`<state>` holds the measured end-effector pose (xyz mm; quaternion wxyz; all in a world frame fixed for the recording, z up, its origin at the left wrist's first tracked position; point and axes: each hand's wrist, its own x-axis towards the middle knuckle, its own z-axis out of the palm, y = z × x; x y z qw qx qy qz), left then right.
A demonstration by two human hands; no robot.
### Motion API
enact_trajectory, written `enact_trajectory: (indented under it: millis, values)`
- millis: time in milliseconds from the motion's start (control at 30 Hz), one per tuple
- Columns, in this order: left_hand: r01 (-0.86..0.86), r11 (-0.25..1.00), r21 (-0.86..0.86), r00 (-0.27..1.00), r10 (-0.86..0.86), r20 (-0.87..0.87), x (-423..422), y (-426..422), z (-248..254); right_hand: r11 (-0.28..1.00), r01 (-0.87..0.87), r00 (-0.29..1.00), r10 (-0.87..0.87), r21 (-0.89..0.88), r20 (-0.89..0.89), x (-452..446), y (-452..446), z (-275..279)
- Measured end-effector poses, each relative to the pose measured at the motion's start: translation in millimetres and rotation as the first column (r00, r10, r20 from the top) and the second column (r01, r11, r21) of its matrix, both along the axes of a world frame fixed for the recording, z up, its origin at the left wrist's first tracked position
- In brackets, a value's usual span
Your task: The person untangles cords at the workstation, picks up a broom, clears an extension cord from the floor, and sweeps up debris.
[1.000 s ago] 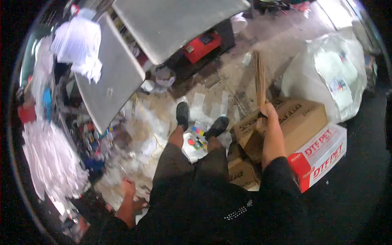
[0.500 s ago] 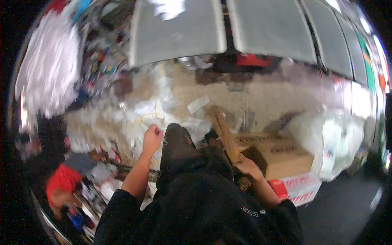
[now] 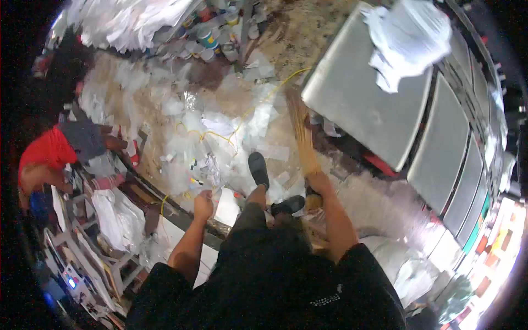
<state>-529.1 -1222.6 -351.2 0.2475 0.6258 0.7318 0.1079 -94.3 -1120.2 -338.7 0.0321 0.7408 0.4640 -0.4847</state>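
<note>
My right hand (image 3: 317,182) is wrapped around a stick broom (image 3: 302,137), a bundle of long thin brown sticks. The broom's spread end points away from me, over the floor beside the nearest grey panel. My left hand (image 3: 203,204) is closed in a loose fist in front of my left thigh, with nothing visible in it. Close to that hand lies a white sheet-like piece (image 3: 226,206). Plastic and paper scraps (image 3: 209,124) cover the floor ahead of my feet, and a yellow cord (image 3: 239,127) winds through them.
Large grey panels (image 3: 368,93) stand on the right, with a white cloth or bag (image 3: 410,41) on top. Cups and containers (image 3: 208,39) cluster at the far side. A person in red (image 3: 47,151) is at the left. Near my right side sits a pale plastic bag (image 3: 404,269).
My view has turned left, so the panels now appear farther right and more littered floor shows. The broom stays in my right hand, reaching farther forward. My left hand remains closed.
</note>
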Motion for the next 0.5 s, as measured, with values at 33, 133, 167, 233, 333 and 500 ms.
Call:
enact_trajectory:
  millis: [33, 133, 167, 233, 333, 500]
  values:
    - [-0.074, 0.985, -0.156, 0.997, 0.076, 0.006, -5.6, -4.5, 2.5, 0.998, -0.060, 0.998, 0.060, 0.017, 0.013, -12.2, 24.5, -11.0]
    - [0.027, 0.934, -0.355, 0.998, -0.043, -0.036, -40.9, -31.6, -7.9, 0.983, -0.181, 0.966, 0.184, 0.031, -0.182, -34.7, 67.4, -115.9]
    - [-0.020, 0.877, -0.480, 0.998, -0.012, -0.065, -49.5, -40.7, -8.0, 0.970, -0.245, 0.944, 0.240, 0.008, -0.226, -45.9, 68.0, -125.3]
    - [-0.065, 0.801, -0.595, 0.996, 0.019, -0.083, -65.0, -47.3, -3.6, 0.923, -0.380, 0.901, 0.354, -0.064, -0.250, -59.5, 47.1, -127.3]
    - [-0.016, 0.595, -0.804, 0.999, -0.014, -0.030, -79.0, -59.9, -3.7, 0.833, -0.537, 0.822, 0.482, -0.133, -0.303, -62.3, 1.3, -113.4]
    - [-0.289, 0.743, -0.604, 0.921, 0.388, 0.036, -55.7, 4.4, 23.6, 0.878, -0.279, 0.933, 0.152, -0.388, -0.327, -42.7, 14.1, 3.2]
